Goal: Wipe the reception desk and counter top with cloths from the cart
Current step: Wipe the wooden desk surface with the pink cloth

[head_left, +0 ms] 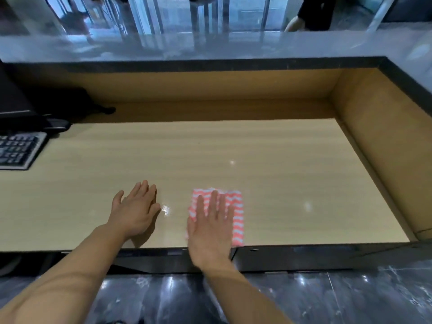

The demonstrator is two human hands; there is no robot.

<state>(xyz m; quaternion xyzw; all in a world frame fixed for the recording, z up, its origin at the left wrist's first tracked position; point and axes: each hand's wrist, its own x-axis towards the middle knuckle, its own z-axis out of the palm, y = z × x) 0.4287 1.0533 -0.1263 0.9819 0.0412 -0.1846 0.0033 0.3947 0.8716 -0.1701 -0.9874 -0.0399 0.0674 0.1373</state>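
Desk [210,148], striped cloth [236,206] (keyboard [18,149] seemingly illegible)

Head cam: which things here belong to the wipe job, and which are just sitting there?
Job:
- striped cloth, pressed under right hand
- left hand, flat on wooden desk
- grey counter top

Lying about:
- keyboard
- black equipment, far left

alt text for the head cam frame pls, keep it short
A person's right hand presses a pink-and-white striped cloth flat on a light wooden desk, near its front edge, while the left hand rests open beside it. A keyboard sits far left; a glossy grey counter top runs behind.
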